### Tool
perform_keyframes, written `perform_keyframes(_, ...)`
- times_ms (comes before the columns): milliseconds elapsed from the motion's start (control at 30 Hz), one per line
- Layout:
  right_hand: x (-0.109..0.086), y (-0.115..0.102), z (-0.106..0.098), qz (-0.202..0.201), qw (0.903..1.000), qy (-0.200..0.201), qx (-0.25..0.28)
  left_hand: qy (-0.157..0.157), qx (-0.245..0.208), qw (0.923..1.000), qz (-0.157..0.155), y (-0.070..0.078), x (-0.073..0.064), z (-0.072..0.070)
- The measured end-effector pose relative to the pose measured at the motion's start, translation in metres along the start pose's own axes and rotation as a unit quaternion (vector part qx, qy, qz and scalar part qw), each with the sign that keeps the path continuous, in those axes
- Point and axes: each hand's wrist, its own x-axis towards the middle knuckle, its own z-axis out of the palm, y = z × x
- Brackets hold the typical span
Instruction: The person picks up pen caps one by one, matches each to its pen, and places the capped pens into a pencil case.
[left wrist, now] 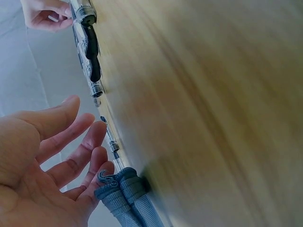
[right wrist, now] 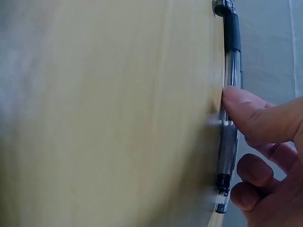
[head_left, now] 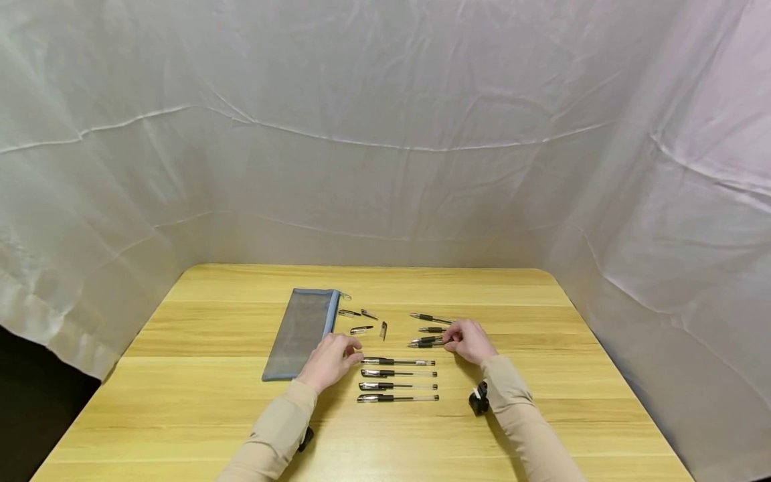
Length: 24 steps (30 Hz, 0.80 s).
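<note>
My right hand [head_left: 470, 340] is at the right-hand group of uncapped pens [head_left: 426, 342], thumb and fingers at their rear ends. In the right wrist view its thumb [right wrist: 251, 116] presses along a clear-barrelled pen [right wrist: 232, 35] with a black grip, other fingers curled behind. My left hand [head_left: 330, 360] hovers with loosely bent fingers, holding nothing, between the mesh zip pouch [head_left: 295, 335] and the left end of a row of capped pens [head_left: 397, 386]. In the left wrist view the pouch's blue zip end [left wrist: 125, 189] shows just beyond its fingertips.
Several loose pen caps [head_left: 361, 329] lie right of the pouch, beyond the row. Another uncapped pen [head_left: 424, 316] lies farther back, by the right hand. The wooden table [head_left: 385, 288] is enclosed by pale hanging fabric [head_left: 385, 187] at the back and sides.
</note>
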Motion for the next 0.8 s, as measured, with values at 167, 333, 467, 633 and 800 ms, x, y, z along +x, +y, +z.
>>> perform_keyframes(167,-0.001,0.001,-0.001,-0.016,0.9998,-0.007,-0.010,-0.001,0.000,1.0000,0.000,0.000,0.000,0.000)
perform_keyframes(333,-0.003,0.001,-0.001,-0.024,0.9996,-0.009,-0.009,0.000,0.000,1.0000,-0.002,0.000,0.001,0.000)
perform_keyframes(467,-0.006,0.001,-0.001,-0.022,0.9997,-0.012,0.005,0.000,-0.003,1.0000,-0.002,0.000,0.001,0.000)
perform_keyframes(633,-0.012,0.000,0.002,-0.011,0.9994,-0.006,0.031,0.005,-0.013,0.9999,-0.008,0.001,0.000,-0.001)
perform_keyframes(800,-0.020,-0.004,0.002,-0.005,0.9981,-0.010,0.060,0.012,-0.028,0.9992,-0.026,0.000,0.001,0.000)
